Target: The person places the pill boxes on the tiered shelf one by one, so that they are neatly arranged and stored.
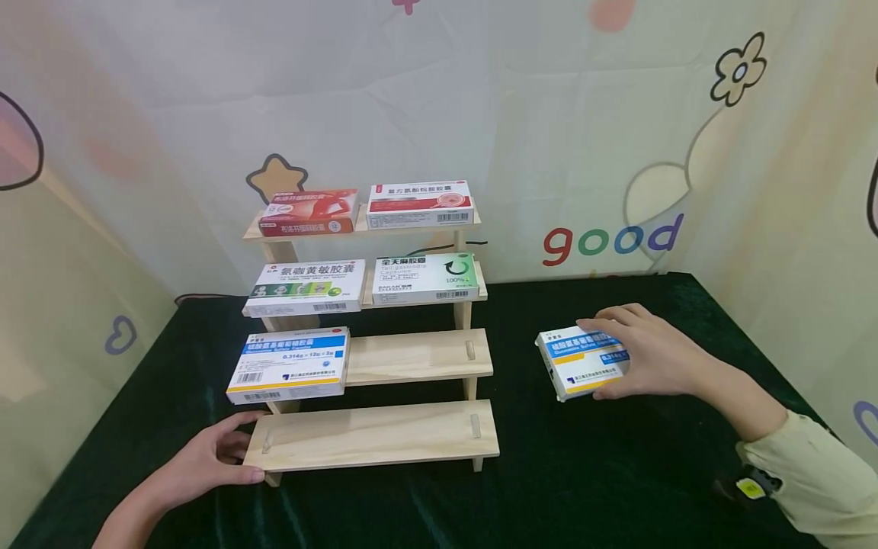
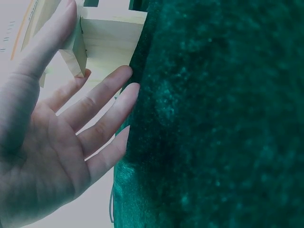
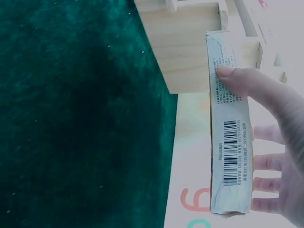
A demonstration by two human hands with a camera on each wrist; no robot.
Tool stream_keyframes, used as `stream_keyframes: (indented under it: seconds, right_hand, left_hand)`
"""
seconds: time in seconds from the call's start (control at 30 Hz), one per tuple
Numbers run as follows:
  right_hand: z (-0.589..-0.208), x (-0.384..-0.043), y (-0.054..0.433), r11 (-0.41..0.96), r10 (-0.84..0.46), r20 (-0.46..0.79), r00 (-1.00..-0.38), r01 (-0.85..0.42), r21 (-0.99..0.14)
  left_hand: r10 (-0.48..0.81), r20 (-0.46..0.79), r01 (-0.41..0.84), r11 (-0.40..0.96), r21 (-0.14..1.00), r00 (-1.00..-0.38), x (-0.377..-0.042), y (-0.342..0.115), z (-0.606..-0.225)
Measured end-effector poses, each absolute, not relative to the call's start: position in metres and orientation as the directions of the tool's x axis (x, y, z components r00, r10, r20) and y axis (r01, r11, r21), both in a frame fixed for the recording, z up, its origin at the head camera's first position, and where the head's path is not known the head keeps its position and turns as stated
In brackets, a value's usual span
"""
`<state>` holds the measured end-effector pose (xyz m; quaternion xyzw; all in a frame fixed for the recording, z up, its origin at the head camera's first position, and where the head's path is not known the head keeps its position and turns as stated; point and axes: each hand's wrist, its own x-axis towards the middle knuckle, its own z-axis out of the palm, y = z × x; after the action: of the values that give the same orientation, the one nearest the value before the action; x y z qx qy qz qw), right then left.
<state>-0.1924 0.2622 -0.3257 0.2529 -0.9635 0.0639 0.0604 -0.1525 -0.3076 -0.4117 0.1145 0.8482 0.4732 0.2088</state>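
Observation:
My right hand (image 1: 648, 349) holds a white, blue and yellow medicine box (image 1: 583, 358) to the right of a tiered wooden display rack (image 1: 384, 438). In the right wrist view, the thumb presses the box's barcoded side (image 3: 230, 156) and the fingers sit behind it. My left hand (image 1: 206, 463) grips the left end of the rack's bottom tier, thumb at the front corner and index finger toward the back; its other fingers are loosely spread in the left wrist view. A matching blue and yellow box (image 1: 291, 366) lies at the left of the tier above.
A red box (image 1: 309, 212) and a white-and-red box (image 1: 421, 204) lie on the top tier. Below them are a white-and-green capsule box (image 1: 309, 288) and another green-ended one (image 1: 425, 277). Dark green cloth (image 1: 549, 473) covers the table; a printed curtain (image 1: 549, 114) hangs behind.

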Motion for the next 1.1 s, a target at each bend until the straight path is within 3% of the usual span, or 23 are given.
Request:
stream_keyframes:
  seconds: [1.1]
  right_hand:
    - [-0.301, -0.194, 0.192, 0.834, -0.528, 0.202, -0.825, -0.548, -0.061]
  left_hand:
    - [0.387, -0.246, -0.003, 0.531, 0.847, -0.888, -0.153, -0.308, -0.412]
